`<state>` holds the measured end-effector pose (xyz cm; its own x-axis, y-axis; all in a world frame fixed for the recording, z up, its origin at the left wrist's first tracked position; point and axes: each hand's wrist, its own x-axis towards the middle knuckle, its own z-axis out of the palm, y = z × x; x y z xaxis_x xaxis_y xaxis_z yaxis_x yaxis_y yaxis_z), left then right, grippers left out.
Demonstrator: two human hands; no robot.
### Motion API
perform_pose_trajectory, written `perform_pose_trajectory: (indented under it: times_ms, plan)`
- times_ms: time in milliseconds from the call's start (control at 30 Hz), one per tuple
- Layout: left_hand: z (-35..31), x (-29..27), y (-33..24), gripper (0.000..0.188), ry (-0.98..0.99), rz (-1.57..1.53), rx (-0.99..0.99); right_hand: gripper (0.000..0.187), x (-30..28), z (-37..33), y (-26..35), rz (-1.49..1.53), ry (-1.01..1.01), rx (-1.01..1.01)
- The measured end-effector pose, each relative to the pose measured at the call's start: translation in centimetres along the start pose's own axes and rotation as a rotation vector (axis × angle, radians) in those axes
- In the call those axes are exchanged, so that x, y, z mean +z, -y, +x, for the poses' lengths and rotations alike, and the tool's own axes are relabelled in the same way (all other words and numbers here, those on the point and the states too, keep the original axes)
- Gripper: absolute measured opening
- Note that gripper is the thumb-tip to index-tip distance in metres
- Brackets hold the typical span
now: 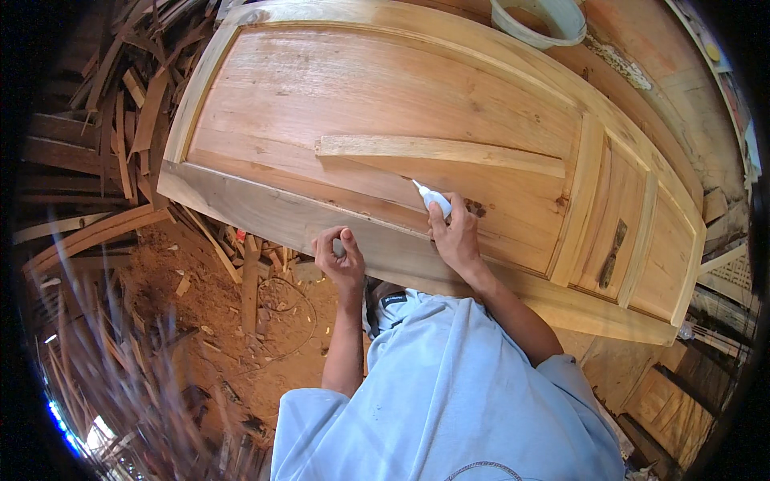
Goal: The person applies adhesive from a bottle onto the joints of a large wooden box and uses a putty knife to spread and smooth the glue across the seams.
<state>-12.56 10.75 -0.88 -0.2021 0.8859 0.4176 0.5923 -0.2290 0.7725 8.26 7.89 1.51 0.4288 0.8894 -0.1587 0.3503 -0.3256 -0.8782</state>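
Nearest the camera: person's light blue shirt (449, 393), both bare forearms coming up from the lower edge. Left hand (340, 260) curled into a loose fist at the near edge of the wooden door (385, 104), fingers closed round a small grey item (339, 248), too hidden to tell what it is. Right hand (457, 239) just beside it to the right, resting on the door's near rail, fingers wrapped tight on a small white glue bottle (433, 199). Bottle's pointed nozzle tilts up and to the left, tip touching or just off the flat panel surface, can't tell which.

Beyond the nozzle a loose pale wood strip (437, 150) lies across the panel, running left to right. Right part of the door: a putty knife (611, 256) with a dark handle lies in a narrow recessed panel, well apart from both hands.

Left of and below the door: reddish sawdust floor (208, 305) with scrap offcuts (120, 120) piled up. Far edge, past the door's top: rim of a pale bucket (541, 22).
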Motion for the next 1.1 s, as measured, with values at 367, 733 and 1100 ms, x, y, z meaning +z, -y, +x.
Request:
perform_pose_trajectory:
  times_ms: [367,733,1100]
  plan:
    - [0.1,0.0,-0.3,0.033,-0.005,0.008,-0.001,0.025,0.0,0.0,-0.3,0.014,0.003,0.008]
    - [0.0,-0.3,-0.4,0.026,0.023,0.01,-0.036,0.026,-0.1,-0.1,-0.3,0.01,0.002,0.0]
    - [-0.2,-0.3,-0.1,0.018,0.045,0.012,-0.052,0.024,-0.7,-0.2,-0.9,-0.053,-0.02,-0.05]
